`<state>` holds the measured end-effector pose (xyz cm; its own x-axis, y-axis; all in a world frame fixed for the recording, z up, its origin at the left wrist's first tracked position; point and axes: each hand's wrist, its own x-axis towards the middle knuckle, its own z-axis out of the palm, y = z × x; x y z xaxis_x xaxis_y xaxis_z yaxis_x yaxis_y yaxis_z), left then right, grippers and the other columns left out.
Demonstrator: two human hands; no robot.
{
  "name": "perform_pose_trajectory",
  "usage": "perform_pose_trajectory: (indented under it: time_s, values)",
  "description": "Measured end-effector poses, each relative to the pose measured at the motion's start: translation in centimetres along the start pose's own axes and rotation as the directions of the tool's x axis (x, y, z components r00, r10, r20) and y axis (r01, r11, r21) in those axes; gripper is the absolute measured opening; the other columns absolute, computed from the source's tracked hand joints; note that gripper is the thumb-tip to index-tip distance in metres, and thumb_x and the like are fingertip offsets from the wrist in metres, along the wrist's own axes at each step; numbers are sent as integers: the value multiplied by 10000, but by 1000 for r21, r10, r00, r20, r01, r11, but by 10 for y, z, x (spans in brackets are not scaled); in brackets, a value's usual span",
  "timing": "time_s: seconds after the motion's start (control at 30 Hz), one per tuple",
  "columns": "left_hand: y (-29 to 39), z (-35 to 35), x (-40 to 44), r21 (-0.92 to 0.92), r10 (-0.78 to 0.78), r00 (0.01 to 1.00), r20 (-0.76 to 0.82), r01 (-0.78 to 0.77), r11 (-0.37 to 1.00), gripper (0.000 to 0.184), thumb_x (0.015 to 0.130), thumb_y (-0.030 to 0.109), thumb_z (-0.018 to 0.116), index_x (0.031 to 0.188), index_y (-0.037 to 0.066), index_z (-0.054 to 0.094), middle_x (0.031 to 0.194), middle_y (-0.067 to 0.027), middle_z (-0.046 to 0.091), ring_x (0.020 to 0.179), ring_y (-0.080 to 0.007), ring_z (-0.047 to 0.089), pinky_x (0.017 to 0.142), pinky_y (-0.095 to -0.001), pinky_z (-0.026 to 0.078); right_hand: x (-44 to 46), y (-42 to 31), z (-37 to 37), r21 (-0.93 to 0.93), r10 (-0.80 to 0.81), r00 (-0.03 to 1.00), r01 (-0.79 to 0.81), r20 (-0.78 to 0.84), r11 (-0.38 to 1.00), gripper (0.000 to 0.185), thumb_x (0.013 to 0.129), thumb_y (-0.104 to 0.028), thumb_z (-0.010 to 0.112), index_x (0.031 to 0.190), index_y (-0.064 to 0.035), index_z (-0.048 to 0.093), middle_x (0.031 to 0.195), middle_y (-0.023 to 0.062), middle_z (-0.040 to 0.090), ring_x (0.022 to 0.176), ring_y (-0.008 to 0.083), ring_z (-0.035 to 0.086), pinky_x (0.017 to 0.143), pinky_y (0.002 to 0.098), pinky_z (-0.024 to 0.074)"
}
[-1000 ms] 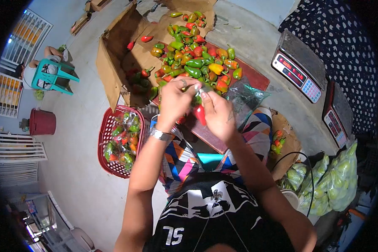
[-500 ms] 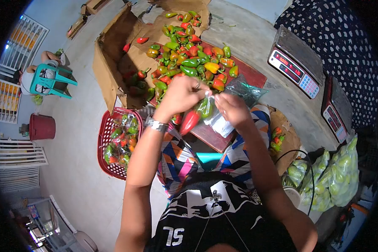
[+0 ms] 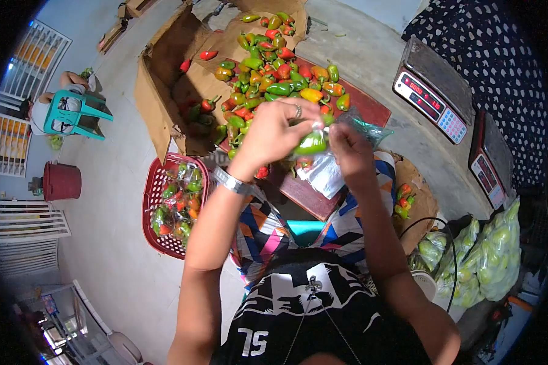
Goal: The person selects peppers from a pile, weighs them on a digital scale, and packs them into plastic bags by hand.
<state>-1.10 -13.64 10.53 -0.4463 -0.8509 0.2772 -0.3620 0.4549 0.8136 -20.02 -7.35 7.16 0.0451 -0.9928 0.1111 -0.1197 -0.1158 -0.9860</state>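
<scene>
My left hand [image 3: 278, 131] is closed on the gathered top of a small clear bag of peppers [image 3: 311, 143], a green pepper showing through it. Close on the right, my right hand [image 3: 351, 146] has its fingers pinched at the same bag top; the fingertips are blurred. Beneath the hands, white plastic bags [image 3: 324, 176] lie on the red board [image 3: 298, 194]. Loose red, green and orange peppers [image 3: 278, 89] are heaped beyond on the board and in the torn cardboard box [image 3: 155, 91]. A dark clear plastic bag [image 3: 366, 129] lies beside my right hand.
A red basket [image 3: 154, 228] of bagged peppers stands at left. Two digital scales [image 3: 435, 91] are at right, above large bags of green produce [image 3: 487, 261]. A person sits on a green chair [image 3: 67, 112] at far left, near a red bucket [image 3: 62, 181].
The bagged peppers hung lower with a red one showing; now they are raised and a green one shows. White bags have come into view on the board. Both hands stay close together.
</scene>
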Motion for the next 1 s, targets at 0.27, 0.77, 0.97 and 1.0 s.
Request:
perform_pose_trajectory:
  time_s: [0.27, 0.77, 0.97, 1.0]
  values:
    - [74, 62, -32, 140, 229, 840, -491, -184, 973, 173, 857, -3, 701, 1014, 26, 766, 1096, -148, 741, 991, -285, 723, 872, -362, 561, -61, -42, 47, -140, -55, 848, -22, -527, 990, 310, 1074, -281, 474, 967, -9, 580, 927, 126, 595, 875, 220, 598, 745, 388, 464]
    - [1, 61, -94, -18, -255, 805, -535, 291, 957, 122, 877, 61, 733, 992, 27, 756, 1102, -151, 711, 1039, -294, 659, 953, -369, 491, -35, -13, 33, 263, 302, 939, -337, 166, 904, 310, 1070, -200, 505, 836, -19, 595, 609, -14, 522, 534, 56, 488, 492, 246, 390]
    - [18, 64, -72, -202, -404, 822, -401, 351, 914, 113, 909, 59, 688, 979, -9, 744, 1186, -167, 718, 986, -267, 712, 871, -351, 547, -60, -5, 72, 450, 353, 910, -226, -219, 864, 306, 1081, -246, 490, 955, 5, 612, 703, 20, 580, 597, 91, 547, 533, 266, 428]
    - [24, 63, -65, -284, -432, 830, -352, 345, 895, 109, 910, 57, 689, 976, -12, 742, 1200, -166, 717, 979, -248, 717, 862, -342, 552, -65, -7, 76, 411, 344, 883, -198, -320, 890, 317, 1083, -260, 488, 964, 7, 611, 723, 28, 597, 623, 106, 568, 550, 280, 441]
